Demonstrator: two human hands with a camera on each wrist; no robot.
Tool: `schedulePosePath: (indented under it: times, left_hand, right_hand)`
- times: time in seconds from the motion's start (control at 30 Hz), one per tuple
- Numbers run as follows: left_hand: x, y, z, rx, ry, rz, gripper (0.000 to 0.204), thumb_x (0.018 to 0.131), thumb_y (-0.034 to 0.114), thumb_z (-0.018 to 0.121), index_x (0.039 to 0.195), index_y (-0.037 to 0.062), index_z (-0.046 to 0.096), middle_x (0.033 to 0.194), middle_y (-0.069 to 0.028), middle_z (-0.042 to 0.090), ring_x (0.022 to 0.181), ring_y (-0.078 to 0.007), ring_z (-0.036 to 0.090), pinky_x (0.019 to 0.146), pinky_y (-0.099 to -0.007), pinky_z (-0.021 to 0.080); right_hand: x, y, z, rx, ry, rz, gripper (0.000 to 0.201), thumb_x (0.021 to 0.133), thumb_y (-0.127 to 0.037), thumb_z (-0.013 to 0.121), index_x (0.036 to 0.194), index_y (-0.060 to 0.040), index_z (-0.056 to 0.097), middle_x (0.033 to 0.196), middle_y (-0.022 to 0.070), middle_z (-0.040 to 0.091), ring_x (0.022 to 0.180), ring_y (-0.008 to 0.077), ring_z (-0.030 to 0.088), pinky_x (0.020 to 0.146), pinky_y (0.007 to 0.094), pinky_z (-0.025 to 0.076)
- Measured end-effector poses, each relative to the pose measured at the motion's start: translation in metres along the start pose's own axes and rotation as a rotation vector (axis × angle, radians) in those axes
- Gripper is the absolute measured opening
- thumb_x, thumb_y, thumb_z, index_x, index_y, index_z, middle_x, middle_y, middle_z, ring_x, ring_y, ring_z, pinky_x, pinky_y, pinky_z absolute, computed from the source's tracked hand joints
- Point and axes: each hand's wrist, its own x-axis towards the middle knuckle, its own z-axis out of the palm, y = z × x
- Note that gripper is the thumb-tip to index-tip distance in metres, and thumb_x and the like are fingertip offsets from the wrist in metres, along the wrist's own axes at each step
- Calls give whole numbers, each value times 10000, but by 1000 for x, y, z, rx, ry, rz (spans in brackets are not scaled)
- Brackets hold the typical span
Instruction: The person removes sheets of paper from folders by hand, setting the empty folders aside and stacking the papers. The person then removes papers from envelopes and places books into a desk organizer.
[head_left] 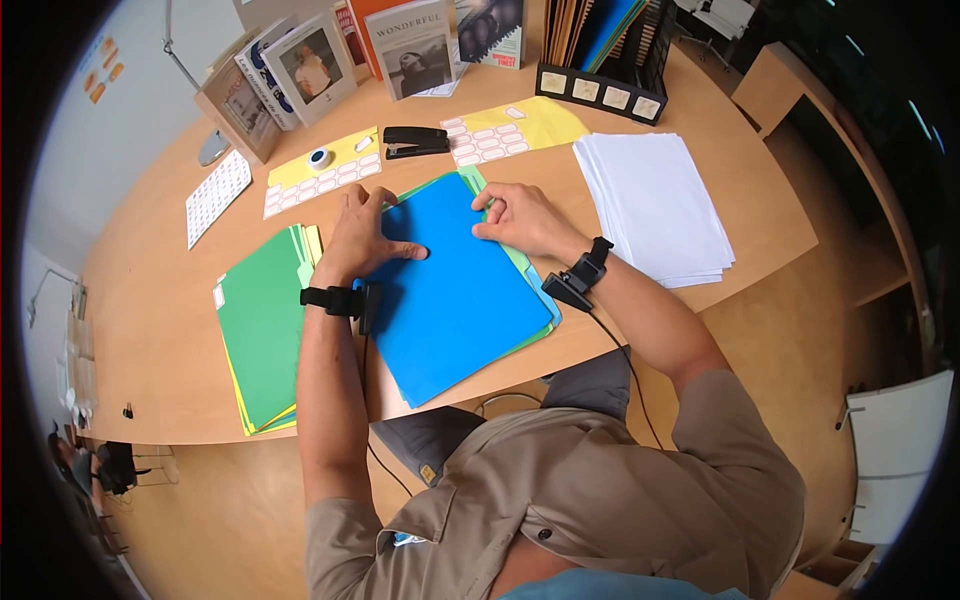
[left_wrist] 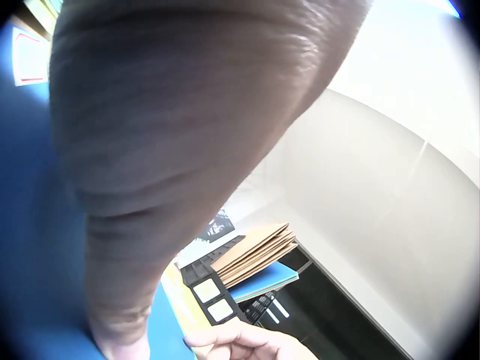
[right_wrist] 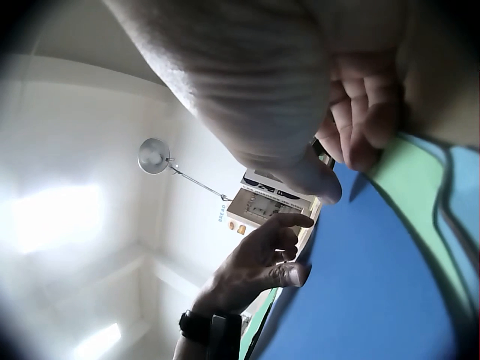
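Note:
A blue file folder [head_left: 462, 290] lies on top of a stack, with green and light blue folder edges showing beneath it. My left hand [head_left: 362, 232] is over the folder's upper left side, thumb stretched out across the blue surface and fingers bent at the edge. At the upper right edge is my right hand [head_left: 525, 218], its fingers loosely curled and its thumb and forefinger apart at the blue folder. In the right wrist view, a pale green folder tab [right_wrist: 411, 171] sticks out close to the curled fingers.
Left of the stack lies a pile of green and yellow folders [head_left: 262, 330]. White paper [head_left: 655, 210] sits at right. Behind are a black stapler [head_left: 416, 142], label sheets [head_left: 325, 180], a small white roll [head_left: 319, 158], standing books [head_left: 310, 70] and a black file holder [head_left: 600, 95].

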Motion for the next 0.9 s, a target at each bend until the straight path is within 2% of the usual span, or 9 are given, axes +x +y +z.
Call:
schedulePosePath:
  times: [0.1,0.23,0.3,0.43,0.63,0.7,0.9]
  left_hand:
    - [1,-4,4,-15,30,64,1000,515,491,1055,1297,10,655,1251,-203,554,1255,-417,555,1084,-482,506]
    - [3,-9,9,5,44,91,981,523,488,1051,1285,9,659,1262,-206,558,1255,-412,545,1092,-483,500]
    - [3,-9,10,-8,14,48,979,521,495,1050,1275,8,661,1268,-206,559,1259,-409,536,1096,-489,495]
    - [2,-3,6,21,3,-3,959,530,476,1060,1274,25,655,1251,-165,598,1240,-372,567,1096,-474,507]
    - [1,-5,9,-30,2,0,978,526,475,1063,1273,32,612,1231,-166,574,1249,-380,555,1084,-476,510]
    - [3,-6,9,-81,9,14,1044,499,487,1066,1298,20,584,1282,-206,544,1270,-408,516,1110,-495,478]
    - [3,-4,6,-83,-18,14,1033,511,461,1062,1304,34,557,1281,-209,556,1262,-426,515,1087,-500,479]
  right_hand:
    - [-1,-2,1,18,17,22,364,861,-208,869,1128,0,735,872,116,758,787,216,742,716,361,589]
    - [-1,1,3,38,38,19,351,865,-194,865,1124,3,734,869,118,759,782,223,742,707,368,590]
    - [-2,-1,4,36,42,37,302,879,-154,851,1120,-14,734,826,33,702,742,117,664,676,294,557]
    - [-3,-1,5,40,50,34,295,881,-153,846,1116,-14,734,824,35,704,739,120,667,674,293,557]
    - [-3,-2,5,27,69,39,290,893,-176,836,1117,-19,740,833,44,713,746,131,677,674,309,560]
    - [-3,-3,4,36,78,60,318,897,-203,830,1120,4,741,885,134,765,802,242,747,716,381,593]
    - [-4,-6,3,39,82,86,331,899,-203,826,1145,-1,733,886,133,766,811,246,751,728,385,595]
